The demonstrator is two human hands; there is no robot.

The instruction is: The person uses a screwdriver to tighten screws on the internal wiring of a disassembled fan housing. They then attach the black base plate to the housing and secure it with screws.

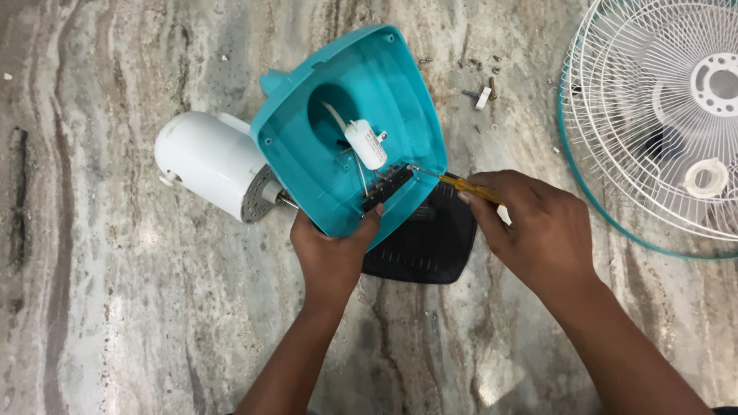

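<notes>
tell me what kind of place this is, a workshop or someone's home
Probably a home floor or counter used for a repair, not a fitted workshop: a veined stone surface, a fan guard lying flat on it, and loose screws scattered on the bare stone.

Polished stone floor [131,307] — grey-brown veins, streaked lengthwise, soft glare patches from overhead light.

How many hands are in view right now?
2. The left hand grips the teal fan base at its lower edge; the right hand holds a yellow screwdriver inside it.
</notes>
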